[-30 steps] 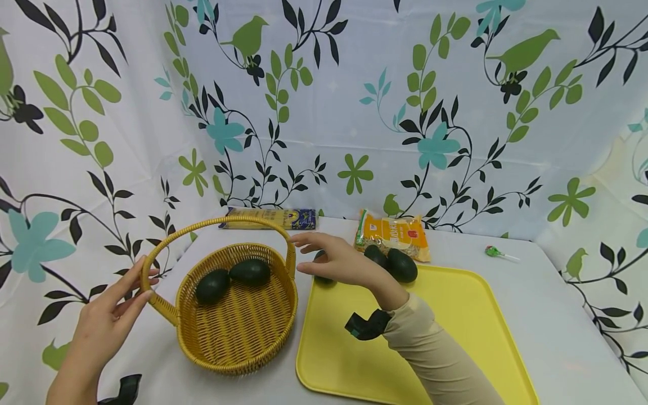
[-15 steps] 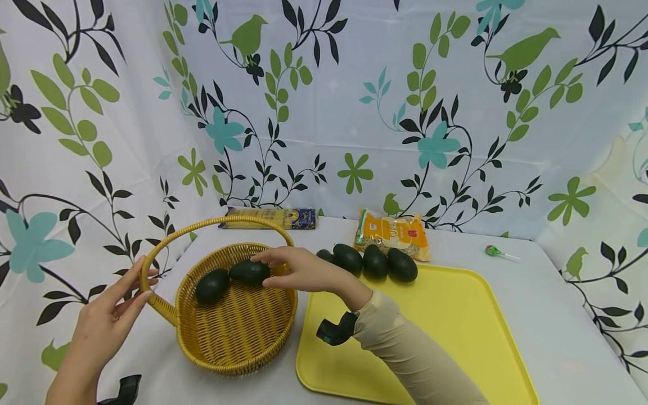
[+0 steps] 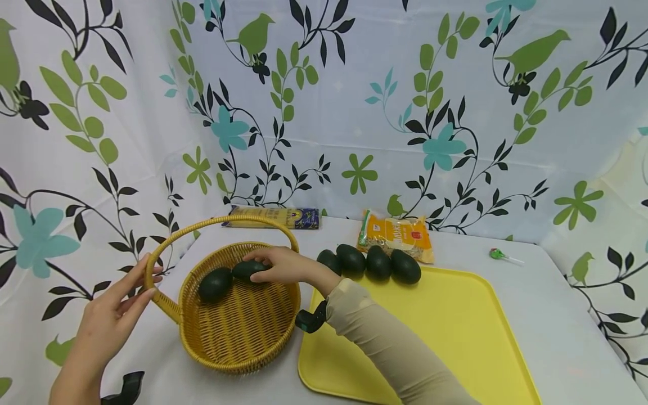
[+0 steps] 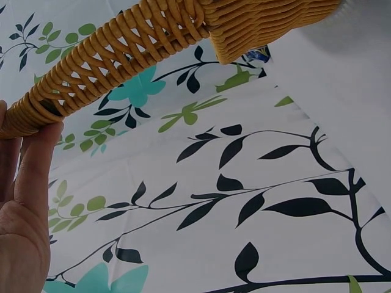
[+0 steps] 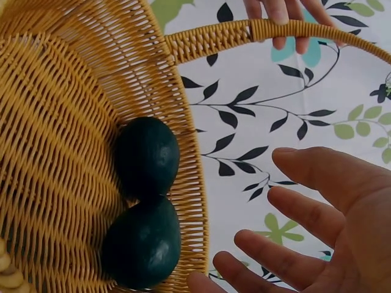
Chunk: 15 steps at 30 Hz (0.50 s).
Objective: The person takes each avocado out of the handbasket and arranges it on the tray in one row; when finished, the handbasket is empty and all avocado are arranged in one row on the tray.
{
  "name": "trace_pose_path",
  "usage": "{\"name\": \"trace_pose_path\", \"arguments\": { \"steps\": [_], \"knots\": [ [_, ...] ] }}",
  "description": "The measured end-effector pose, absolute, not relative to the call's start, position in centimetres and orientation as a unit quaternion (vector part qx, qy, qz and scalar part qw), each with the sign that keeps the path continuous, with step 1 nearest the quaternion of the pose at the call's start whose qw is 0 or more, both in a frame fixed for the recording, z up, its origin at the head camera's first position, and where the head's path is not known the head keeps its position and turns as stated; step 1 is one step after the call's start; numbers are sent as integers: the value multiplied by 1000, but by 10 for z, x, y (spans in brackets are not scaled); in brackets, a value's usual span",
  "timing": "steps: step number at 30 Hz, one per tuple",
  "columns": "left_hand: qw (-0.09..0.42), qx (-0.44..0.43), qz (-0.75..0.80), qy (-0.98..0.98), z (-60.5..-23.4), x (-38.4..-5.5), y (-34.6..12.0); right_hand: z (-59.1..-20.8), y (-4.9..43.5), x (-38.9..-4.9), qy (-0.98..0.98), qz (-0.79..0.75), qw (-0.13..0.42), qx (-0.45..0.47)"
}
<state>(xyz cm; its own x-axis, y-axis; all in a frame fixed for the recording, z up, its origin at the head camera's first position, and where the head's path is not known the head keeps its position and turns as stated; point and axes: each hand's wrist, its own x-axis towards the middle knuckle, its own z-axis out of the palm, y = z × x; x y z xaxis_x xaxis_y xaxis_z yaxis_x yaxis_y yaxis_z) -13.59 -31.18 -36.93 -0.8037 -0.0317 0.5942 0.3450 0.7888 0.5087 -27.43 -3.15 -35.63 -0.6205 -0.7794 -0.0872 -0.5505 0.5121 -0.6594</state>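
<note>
Above the basket [image 3: 238, 340], farther in than a half second ago, we find the right hand [image 3: 283, 264]; a second ago we had it beyond the right rim, over the yellow tray [image 3: 430, 332]. The near avocado [image 3: 244, 271] lies just under its fingertips, and the other avocado [image 3: 215, 284] sits beyond that one, to the hand's left. Both lie where we saw them before. In the right wrist view we see its fingers and thumb apart; we cannot tell whether they touch the near avocado. The left hand [image 3: 108, 320] stays as it was, fingers and thumb clamped on the handle [image 3: 166, 305], with the basket's bowl to its right. To the right of the right hand, four avocados [image 3: 378, 263] line the tray's far edge, all in sight now that the hand no longer covers any, and an orange bag [image 3: 397, 233] rests behind them on the bench [image 3: 552, 320].
</note>
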Motion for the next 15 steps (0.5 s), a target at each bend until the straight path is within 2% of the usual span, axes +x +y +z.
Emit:
{"name": "trace_pose_path", "arguments": {
  "steps": [15],
  "knots": [
    [299, -92, -316, -896, -367, -133, -310, -357, -44, -283, 854, -307, 195, -372]
  ]
}}
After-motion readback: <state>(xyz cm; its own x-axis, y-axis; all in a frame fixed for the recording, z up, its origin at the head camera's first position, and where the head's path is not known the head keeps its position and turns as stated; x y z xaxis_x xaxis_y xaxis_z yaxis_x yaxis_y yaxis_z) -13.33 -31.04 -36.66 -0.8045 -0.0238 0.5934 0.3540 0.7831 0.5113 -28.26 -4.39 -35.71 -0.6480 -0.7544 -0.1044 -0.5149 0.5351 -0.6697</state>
